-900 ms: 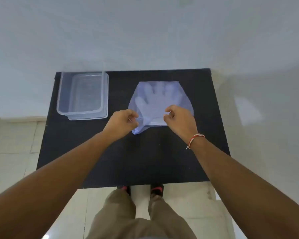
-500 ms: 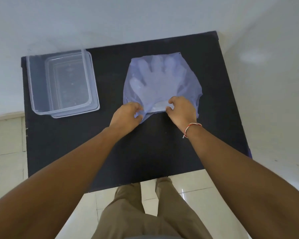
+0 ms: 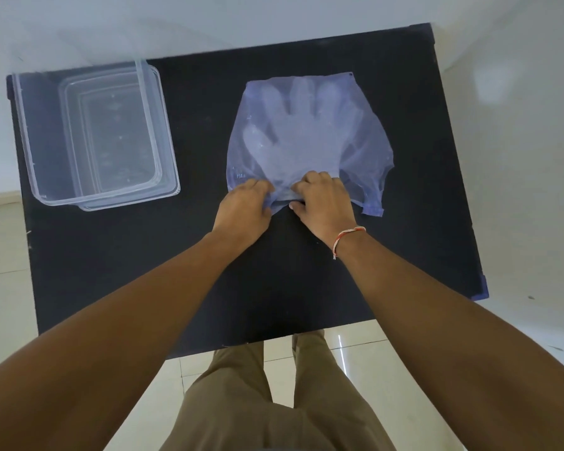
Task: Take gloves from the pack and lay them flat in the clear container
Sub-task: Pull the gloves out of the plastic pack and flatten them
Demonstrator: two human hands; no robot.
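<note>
A bluish translucent glove pack (image 3: 368, 148) lies flat on the black table (image 3: 209, 271), right of centre. Pale gloves (image 3: 300, 131) show through it, fingers pointing away from me. My left hand (image 3: 245, 209) pinches the pack's near edge on the left. Close beside it, my right hand (image 3: 326, 200) grips the same bunched edge. The clear container (image 3: 23, 125) stands at the table's far left with nothing in it that I can see.
A white wall runs behind the table and along its right side. Pale floor tiles (image 3: 0, 255) show to the left and in front. My legs in tan trousers (image 3: 274, 402) stand at the table's near edge.
My hands have come closer together on the pack's near edge, which is now bunched. The camera has tilted down and moved nearer the table.
</note>
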